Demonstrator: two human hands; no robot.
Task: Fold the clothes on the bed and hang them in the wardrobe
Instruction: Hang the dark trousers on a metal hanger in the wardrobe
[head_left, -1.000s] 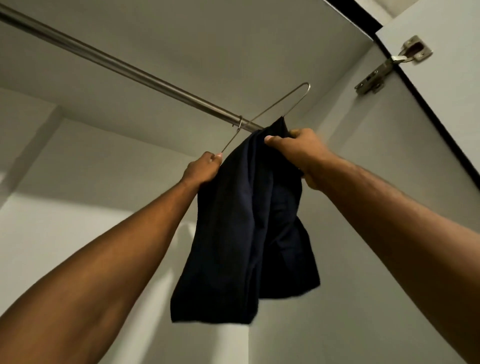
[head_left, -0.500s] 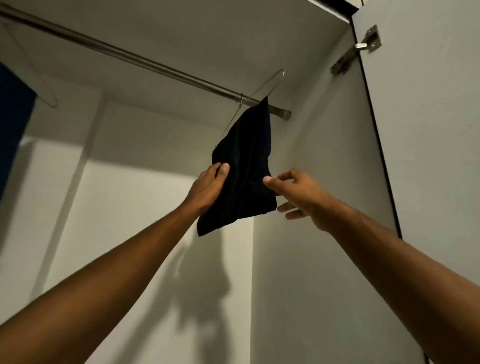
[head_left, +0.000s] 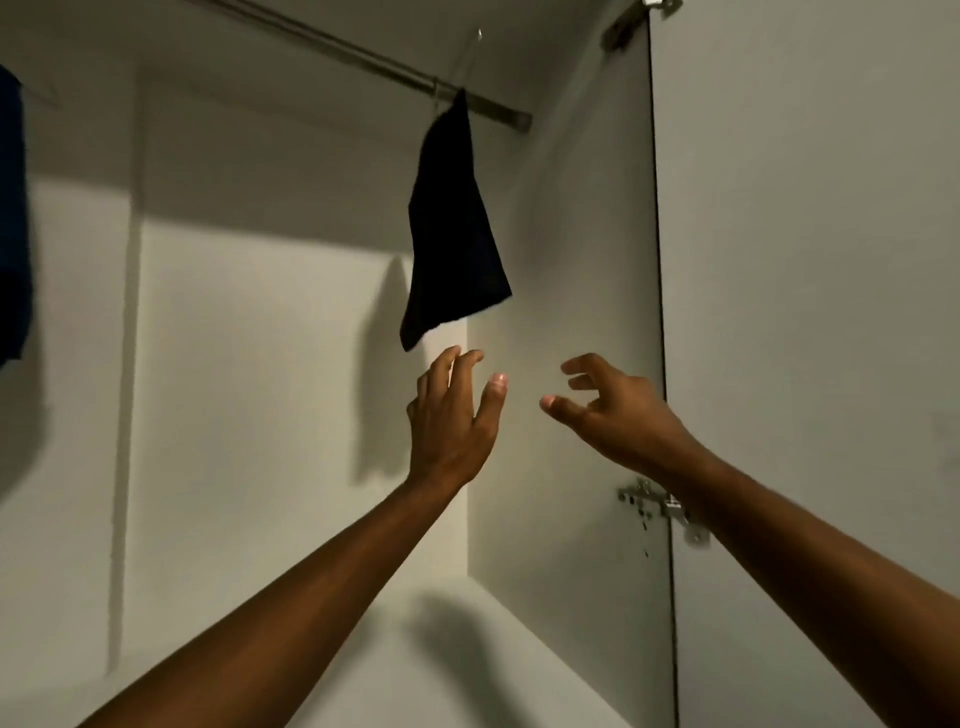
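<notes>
dark garment (head_left: 452, 228) now hangs free on rail (head_left: 363, 54) | left hand (head_left: 452, 415) released, fingers apart | right hand (head_left: 618, 410) released, empty

A dark garment (head_left: 452, 228) hangs from the rail (head_left: 374, 57) at upper centre. Below it, the left hand (head_left: 452, 415) and right hand (head_left: 613, 410) hover with loose fingers, touching nothing.

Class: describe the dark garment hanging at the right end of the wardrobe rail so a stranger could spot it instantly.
Follow the metal wardrobe rail to its right end. There a folded black cloth garment hangs from a thin wire hanger, above both empty hands. The blue garment hangs far left.
</notes>
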